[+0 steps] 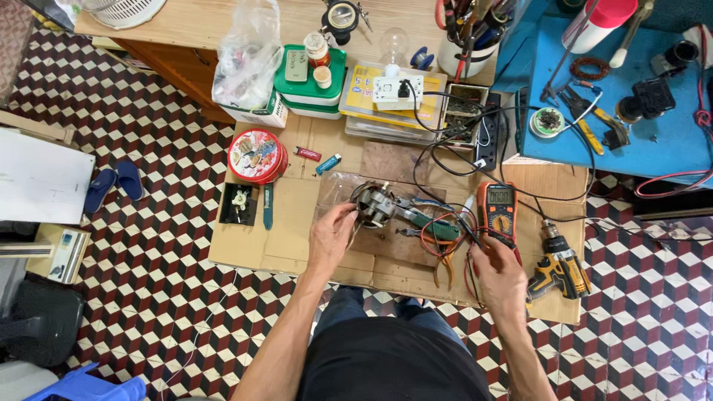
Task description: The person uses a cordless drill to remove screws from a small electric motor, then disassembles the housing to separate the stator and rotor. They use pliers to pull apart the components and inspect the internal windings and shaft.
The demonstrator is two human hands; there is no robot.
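two bare hands at a small grey metal motor (pixel 375 204) on a cardboard-covered counter (pixel 290 223).

the left hand (pixel 332 236) rests at the motor's left side, its fingers curled against the housing. the right hand (pixel 499 273) sits beside the orange multimeter (pixel 497 203), fingers closed around thin red and black test leads (pixel 468 230). a yellow cordless drill (pixel 561 269) lies just right of that hand. a round red tin (pixel 257 155) stands further left, well apart.
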